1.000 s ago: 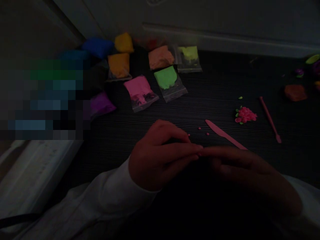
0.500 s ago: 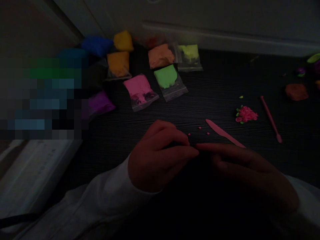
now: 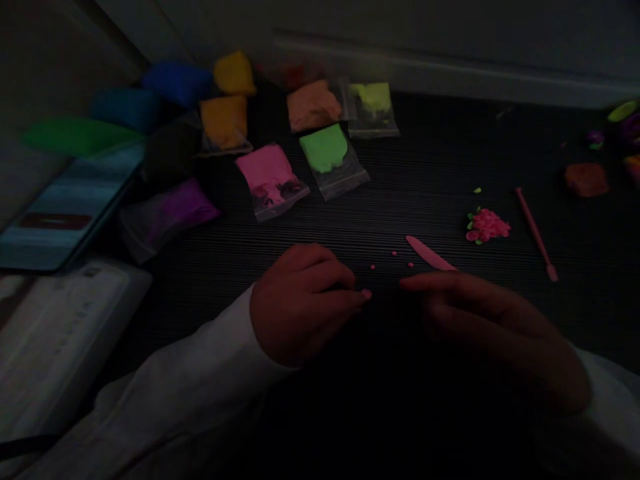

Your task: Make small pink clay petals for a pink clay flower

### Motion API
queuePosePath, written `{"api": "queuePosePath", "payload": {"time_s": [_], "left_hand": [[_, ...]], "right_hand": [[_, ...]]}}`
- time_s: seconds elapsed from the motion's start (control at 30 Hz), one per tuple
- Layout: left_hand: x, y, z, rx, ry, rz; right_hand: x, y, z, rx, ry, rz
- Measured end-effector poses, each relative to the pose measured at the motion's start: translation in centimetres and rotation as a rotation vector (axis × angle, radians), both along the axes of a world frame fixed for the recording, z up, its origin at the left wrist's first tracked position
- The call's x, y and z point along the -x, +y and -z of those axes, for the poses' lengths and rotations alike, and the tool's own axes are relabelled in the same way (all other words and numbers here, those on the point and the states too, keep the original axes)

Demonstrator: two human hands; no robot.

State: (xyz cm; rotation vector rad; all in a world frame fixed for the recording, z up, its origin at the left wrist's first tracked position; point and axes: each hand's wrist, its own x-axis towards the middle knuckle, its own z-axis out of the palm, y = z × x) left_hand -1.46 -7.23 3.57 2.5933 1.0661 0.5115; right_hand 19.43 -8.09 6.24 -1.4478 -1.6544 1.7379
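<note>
Low over the dark table, my left hand [image 3: 305, 300] is closed, its fingers curled, and a tiny bit of pink clay [image 3: 367, 293] shows at its thumb tip. My right hand [image 3: 505, 333] is to the right, apart from it, with the index finger stretched out and nothing visible in its grip. Just beyond the fingertips lie tiny pink clay balls [image 3: 394, 253]. A pink plastic clay knife [image 3: 429, 253] is partly covered by my right hand. Farther right sits a pink clay flower cluster [image 3: 489, 226] with small green leaves.
Bagged clay stands at the back, including a pink bag [image 3: 270, 177], a green bag [image 3: 327, 150] and an orange bag [image 3: 225, 123]. On the left are a phone [image 3: 70, 207] and a white box [image 3: 85, 320]. A pink stick tool [image 3: 535, 233] and a reddish-brown clay lump [image 3: 586, 180] are right.
My left hand has drawn left, away from my right fingertip, widening the gap between them. The pink bit at its thumb tip now shows. The whole view has shifted slightly.
</note>
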Motion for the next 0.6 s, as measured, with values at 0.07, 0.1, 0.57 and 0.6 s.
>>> {"api": "queuePosePath", "payload": {"time_s": [0.07, 0.1, 0.57, 0.6], "left_hand": [[0.3, 0.3, -0.3, 0.051, 0.005, 0.019], [0.4, 0.4, -0.4, 0.062, 0.004, 0.017], [0.5, 0.6, -0.5, -0.046, -0.116, -0.183], [0.5, 0.6, -0.5, -0.053, -0.117, -0.186]], "right_hand": [[0.0, 0.0, 0.0, -0.196, -0.138, -0.052], [0.0, 0.0, 0.1, -0.317, -0.213, -0.093], [2.3, 0.1, 1.6, -0.88, -0.754, -0.419], [2.3, 0.1, 1.6, -0.877, -0.757, -0.426]]}}
